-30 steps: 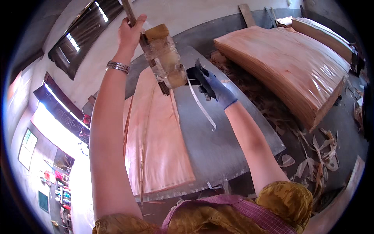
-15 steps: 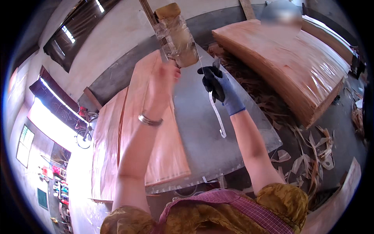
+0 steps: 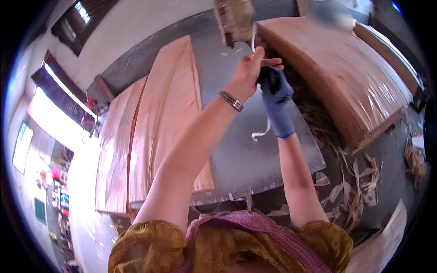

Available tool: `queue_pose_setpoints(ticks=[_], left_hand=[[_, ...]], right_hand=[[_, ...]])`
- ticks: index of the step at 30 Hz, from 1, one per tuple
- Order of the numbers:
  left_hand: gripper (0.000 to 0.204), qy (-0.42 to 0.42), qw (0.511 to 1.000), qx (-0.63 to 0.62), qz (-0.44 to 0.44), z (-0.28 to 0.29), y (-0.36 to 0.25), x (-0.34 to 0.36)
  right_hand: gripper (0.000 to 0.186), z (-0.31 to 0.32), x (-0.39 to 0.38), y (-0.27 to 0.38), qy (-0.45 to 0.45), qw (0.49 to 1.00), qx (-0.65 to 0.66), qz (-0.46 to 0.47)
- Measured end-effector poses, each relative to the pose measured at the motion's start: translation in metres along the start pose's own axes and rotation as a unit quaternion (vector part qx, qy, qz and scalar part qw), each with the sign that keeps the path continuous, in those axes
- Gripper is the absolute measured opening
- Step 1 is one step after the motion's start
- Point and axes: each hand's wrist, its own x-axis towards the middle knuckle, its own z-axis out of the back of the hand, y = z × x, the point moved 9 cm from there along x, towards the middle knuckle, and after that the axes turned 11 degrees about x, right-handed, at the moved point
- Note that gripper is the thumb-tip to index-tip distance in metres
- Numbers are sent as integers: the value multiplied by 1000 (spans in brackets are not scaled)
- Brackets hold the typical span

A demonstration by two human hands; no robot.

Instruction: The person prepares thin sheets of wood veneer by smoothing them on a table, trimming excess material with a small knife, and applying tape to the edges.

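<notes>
A narrow white tape (image 3: 253, 37) runs down from a tan block-like holder (image 3: 237, 20), blurred at the top, to my hands. My bare left hand (image 3: 248, 70), with a metal band at the wrist, pinches this tape between thumb and finger, other fingers stretched out. My right hand (image 3: 274, 86), in a blue glove with black palm and fingers, is closed right beside it. A loose tape end curls out below the glove, over the grey tabletop (image 3: 236, 159). What lies inside the right fist is partly hidden. Pinkish wood veneer sheets (image 3: 168, 109) lie left of my hands.
A tall stack of veneer (image 3: 337, 73) stands to the right. Veneer scraps (image 3: 359, 186) litter the floor between stack and table. A board edge (image 3: 382, 236) rises at the lower right. Bright doorway light (image 3: 59, 123) comes in at the left.
My left hand has moved right, from the plastic-wrapped part of the holder to the tape beside my right hand. The holder now appears higher and further right; the view has shifted.
</notes>
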Motion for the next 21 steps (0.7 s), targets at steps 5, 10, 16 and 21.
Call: queue_pose_setpoints(ticks=[5, 10, 16, 21], left_hand=[[40, -86, 978, 183, 49, 95, 39, -78], [30, -17, 988, 59, 141, 177, 81, -148], [23, -18, 983, 55, 172, 288, 93, -175], [19, -141, 961, 228, 69, 430, 91, -170]], right_hand=[[29, -35, -62, -4, 76, 921, 224, -310], [37, -97, -137, 3, 190, 831, 196, -485], [39, -183, -210, -2, 231, 804, 191, -513], [23, -247, -286, -26, 273, 746, 104, -598]])
